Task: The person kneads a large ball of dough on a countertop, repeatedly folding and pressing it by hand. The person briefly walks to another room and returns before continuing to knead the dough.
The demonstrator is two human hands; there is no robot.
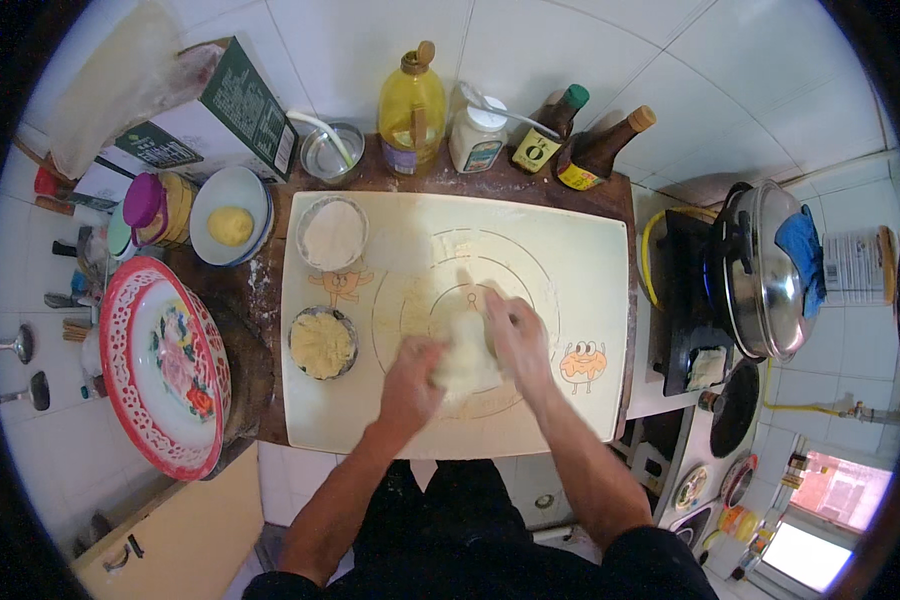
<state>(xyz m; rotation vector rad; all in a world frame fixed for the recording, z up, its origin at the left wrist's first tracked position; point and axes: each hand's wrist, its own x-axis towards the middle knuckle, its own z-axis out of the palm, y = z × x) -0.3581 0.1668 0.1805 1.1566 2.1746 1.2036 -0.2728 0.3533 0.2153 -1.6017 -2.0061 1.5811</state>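
Note:
Before me lies a pale, flat piece of dough (466, 356), blurred by motion, over the printed circles of a cream baking mat (585, 285). My left hand (414, 379) grips its left edge with curled fingers. At its right side, my right hand (521, 337) holds the dough, thumb and fingers bent and blurred. Whether the dough touches the mat is hard to tell. On the mat's left part stand a bowl of white flour (334, 232) and, nearer me, a bowl of yellow crumbly filling (321, 345).
An enamel basin (131, 360) and a bowl with a yellow dough ball (230, 226) stand left. Along the tiled wall are an oil bottle (412, 112), a white jar (478, 139) and two dark sauce bottles (606, 150). At right, a lidded steel pot (757, 277) sits on a stove.

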